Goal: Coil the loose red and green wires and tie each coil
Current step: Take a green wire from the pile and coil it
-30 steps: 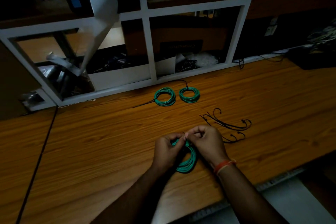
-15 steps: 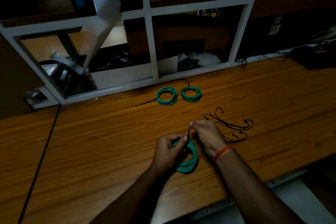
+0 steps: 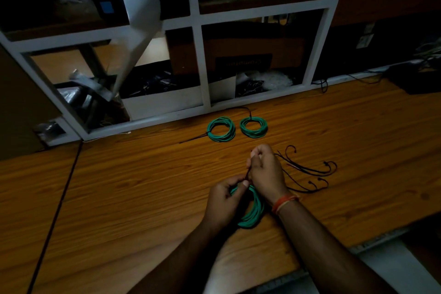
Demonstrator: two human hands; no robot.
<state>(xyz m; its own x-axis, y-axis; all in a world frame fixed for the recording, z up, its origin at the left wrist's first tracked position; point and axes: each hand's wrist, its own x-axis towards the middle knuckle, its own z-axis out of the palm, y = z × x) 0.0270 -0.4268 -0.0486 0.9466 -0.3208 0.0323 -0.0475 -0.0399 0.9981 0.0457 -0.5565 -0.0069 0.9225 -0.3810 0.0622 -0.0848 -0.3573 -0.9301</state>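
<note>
A green wire coil (image 3: 253, 212) lies on the wooden table (image 3: 133, 193) near its front edge. My left hand (image 3: 224, 200) pinches the coil at its top, thumb beside a black cable tie (image 3: 247, 174) wrapped round it. My right hand (image 3: 265, 172) grips the tie's tail, drawn up and away from the coil. Two tied green coils lie farther back, one on the left (image 3: 221, 129) and one on the right (image 3: 253, 127), each with a black tie tail sticking out. No red wire is in view.
Several loose black cable ties (image 3: 307, 174) lie just right of my right hand. A white-framed shelf unit (image 3: 202, 64) full of boxes and bags runs along the back. A thin black cable (image 3: 59, 203) crosses the table on the left.
My right hand has moved up and away from the coil, drawing the tie's tail out longer. My left hand has stayed on the coil.
</note>
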